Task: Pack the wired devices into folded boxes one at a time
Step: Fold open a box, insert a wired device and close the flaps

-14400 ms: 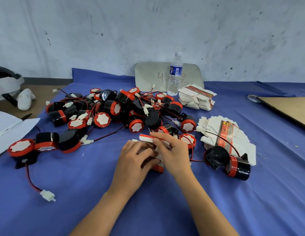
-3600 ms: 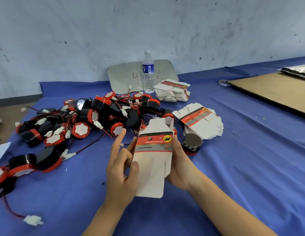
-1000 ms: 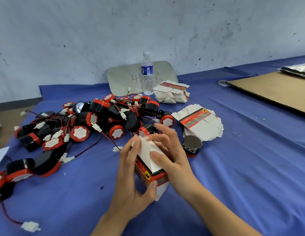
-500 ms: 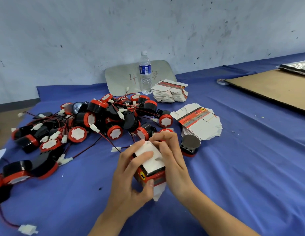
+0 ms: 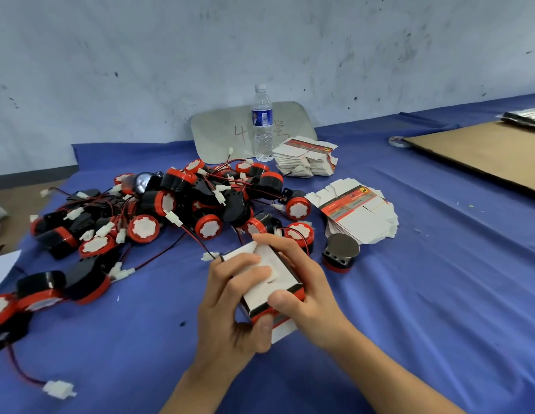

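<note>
Blue-clothed bench (image 5: 439, 294) carries all; wired devices (image 5: 182, 204) heaped toward its far-left corner, flat box blanks (image 5: 358, 210) stacked beside them, evidently within reach; folded box (image 5: 270, 274) held at the near middle; left hand (image 5: 230, 312) wraps its left side, thumb bracing the red end; right hand (image 5: 308, 285) curls round the other side, thumb pressing the white flap, apparently closing it; one device (image 5: 339, 253) stands just right.

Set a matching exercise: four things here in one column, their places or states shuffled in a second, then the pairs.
1. water bottle
2. folded box
3. cardboard sheet
4. grey-faced device

A. gripped by left hand and right hand
B. flat at the far right
C. standing upright at the back
D. alone, just right of the hands

Pairs: 1-C, 2-A, 3-B, 4-D
</note>
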A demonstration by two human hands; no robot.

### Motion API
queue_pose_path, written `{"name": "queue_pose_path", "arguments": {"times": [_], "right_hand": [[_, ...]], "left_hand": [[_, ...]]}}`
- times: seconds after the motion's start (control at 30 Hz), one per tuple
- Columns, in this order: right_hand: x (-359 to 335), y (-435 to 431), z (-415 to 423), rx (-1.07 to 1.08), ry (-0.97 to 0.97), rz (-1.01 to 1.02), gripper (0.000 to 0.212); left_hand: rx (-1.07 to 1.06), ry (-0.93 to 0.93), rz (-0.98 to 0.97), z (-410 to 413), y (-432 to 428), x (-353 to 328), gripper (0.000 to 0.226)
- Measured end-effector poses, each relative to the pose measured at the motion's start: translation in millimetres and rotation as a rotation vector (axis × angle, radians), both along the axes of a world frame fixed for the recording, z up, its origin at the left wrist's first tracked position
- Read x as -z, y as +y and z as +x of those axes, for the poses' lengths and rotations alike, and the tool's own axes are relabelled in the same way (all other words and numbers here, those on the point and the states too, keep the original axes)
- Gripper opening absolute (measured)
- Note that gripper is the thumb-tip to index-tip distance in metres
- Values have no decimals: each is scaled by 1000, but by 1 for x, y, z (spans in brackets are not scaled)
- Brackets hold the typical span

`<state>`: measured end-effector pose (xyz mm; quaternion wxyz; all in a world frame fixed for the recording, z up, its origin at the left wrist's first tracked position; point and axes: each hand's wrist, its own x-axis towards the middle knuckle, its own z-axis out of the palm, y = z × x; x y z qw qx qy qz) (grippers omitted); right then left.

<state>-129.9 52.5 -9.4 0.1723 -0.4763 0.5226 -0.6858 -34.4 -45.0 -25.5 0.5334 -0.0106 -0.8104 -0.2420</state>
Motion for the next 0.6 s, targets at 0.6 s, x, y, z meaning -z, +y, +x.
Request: {"name": "queue_pose_path", "arguments": {"times": [0.6], "right_hand": [[-1,-1,3,-6,51,-76,64]], "left_hand": [[98,25,37,1,-2,0,45]]}}
